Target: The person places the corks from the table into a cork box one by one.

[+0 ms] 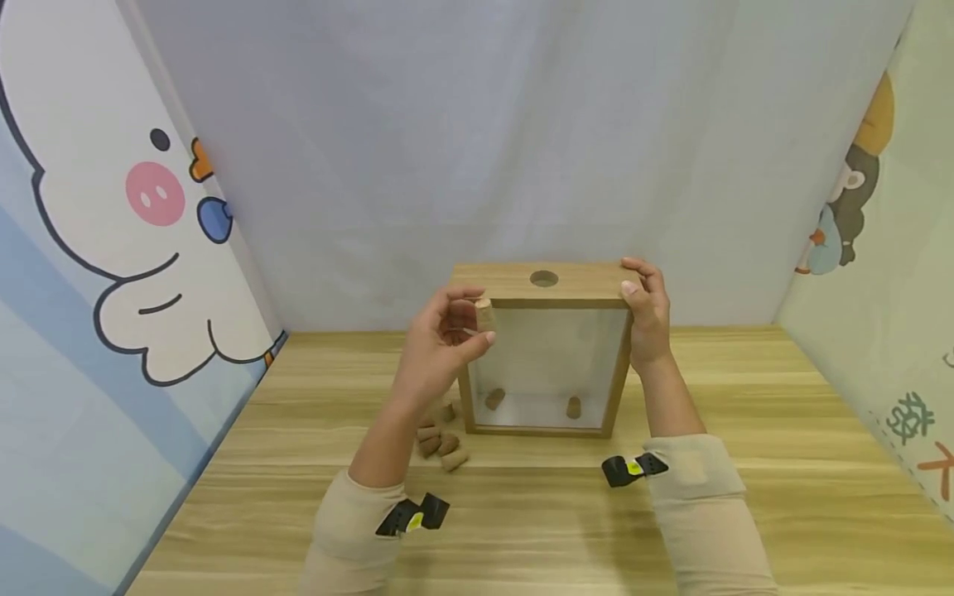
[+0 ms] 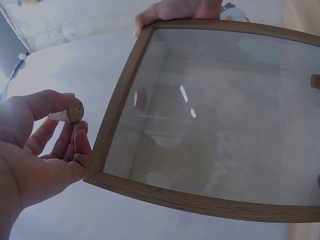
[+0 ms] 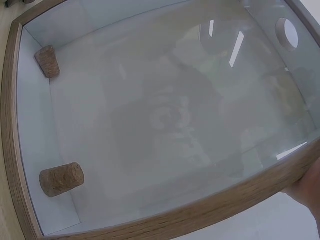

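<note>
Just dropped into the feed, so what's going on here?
A person's left hand pinches a cork near the upper left corner of a wood-framed box with a clear front. The right hand grips the upper right corner. Two corks are inside, at the bottom, and several loose corks lie on the table by the box's left side. The held cork is outside the box.

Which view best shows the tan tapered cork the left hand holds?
Left wrist: the tan tapered cork looks largest, its end face and side visible. The head view shows it smaller, in the left hand; the right wrist view doesn't show it.
</note>
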